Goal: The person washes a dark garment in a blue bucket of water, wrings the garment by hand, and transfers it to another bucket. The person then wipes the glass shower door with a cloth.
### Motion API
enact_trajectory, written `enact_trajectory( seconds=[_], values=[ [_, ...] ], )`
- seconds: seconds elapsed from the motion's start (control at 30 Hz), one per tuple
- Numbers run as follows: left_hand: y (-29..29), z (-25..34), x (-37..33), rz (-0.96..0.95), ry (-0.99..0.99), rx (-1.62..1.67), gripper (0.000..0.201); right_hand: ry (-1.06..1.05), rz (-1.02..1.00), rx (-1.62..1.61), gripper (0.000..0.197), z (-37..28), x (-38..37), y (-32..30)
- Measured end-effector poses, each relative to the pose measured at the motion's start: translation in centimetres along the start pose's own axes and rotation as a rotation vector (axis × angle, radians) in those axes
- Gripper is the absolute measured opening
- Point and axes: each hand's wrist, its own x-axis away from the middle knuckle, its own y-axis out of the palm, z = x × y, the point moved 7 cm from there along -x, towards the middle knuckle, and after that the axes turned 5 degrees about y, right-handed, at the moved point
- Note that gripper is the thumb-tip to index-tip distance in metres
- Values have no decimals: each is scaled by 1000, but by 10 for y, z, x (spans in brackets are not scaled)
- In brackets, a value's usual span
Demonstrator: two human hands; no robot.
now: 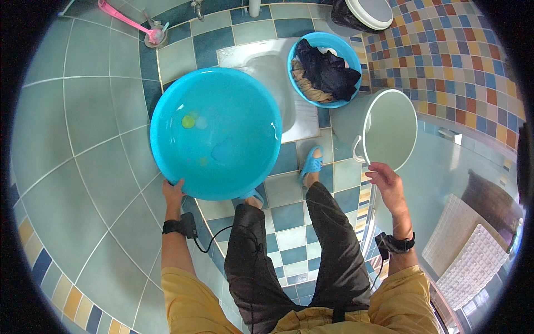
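Observation:
A large round blue basin [245, 183] takes up the left of the view, with a yellow-green round spot and a paler one showing inside it. My left hand [173, 192] grips its near left rim, thumb on top and the other fingers mostly hidden. On the right is a pale grey-green bucket [392, 128] with a white handle at its side, its inside facing up. My right hand [385, 179] has its fingers bent at the bucket's near rim and appears to hold it there.
A smaller blue basin [292, 72] of dark and tan clothes stands by the white squat toilet [300, 125]. A black-lined bin [356, 16] is at the far wall. Pink brush [125, 16] and tap [197, 8] are far left. Checked tiles [292, 236] cover the floor.

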Motion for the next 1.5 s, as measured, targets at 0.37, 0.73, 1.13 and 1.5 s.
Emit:
enact_trajectory(
  seconds=[0.37,0.73,1.13,1.5],
  values=[
    [13,3,-5,-23,1,-15,38,4,3,-25,24,-8,8,-17],
    [11,18,-1,-47,-25,-18,38,-24,21,-36,21,-13,9,-23],
    [20,43,25,-23,97,71,32,-51,22,26,21,-25,15,-41],
    [36,42,40,-40,-139,314,35,-49,14,15,20,-39,14,-45]
  ],
)
